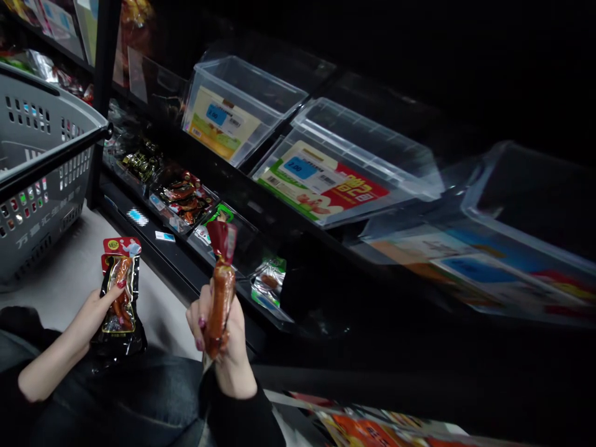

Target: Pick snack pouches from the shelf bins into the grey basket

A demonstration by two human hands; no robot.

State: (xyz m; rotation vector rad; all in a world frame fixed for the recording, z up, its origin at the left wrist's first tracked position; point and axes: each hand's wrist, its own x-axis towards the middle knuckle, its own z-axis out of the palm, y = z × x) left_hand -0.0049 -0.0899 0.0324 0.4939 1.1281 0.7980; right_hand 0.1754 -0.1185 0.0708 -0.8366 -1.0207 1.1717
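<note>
My left hand (100, 310) is closed on a black vacuum-sealed snack pack (121, 298) with a red top and a clear window showing brown meat. Its thumb presses on the front of the pack. Further right, my right hand (235, 332) grips a narrow packaged sausage (221, 304) with a dark red wrapper end, held upright. Both packs are in front of a low shelf. Beyond my right hand, a clear tray there holds red and black snack packs (184, 197). A silver and green pack (270, 279) lies to the right of them.
A grey shopping basket (37, 167) stands at the left, beside the shelf. Clear plastic bins (326, 180) with price labels line the shelf above. Brightly printed packs (372, 428) show at the bottom. The grey floor (162, 310) lies between me and the shelf.
</note>
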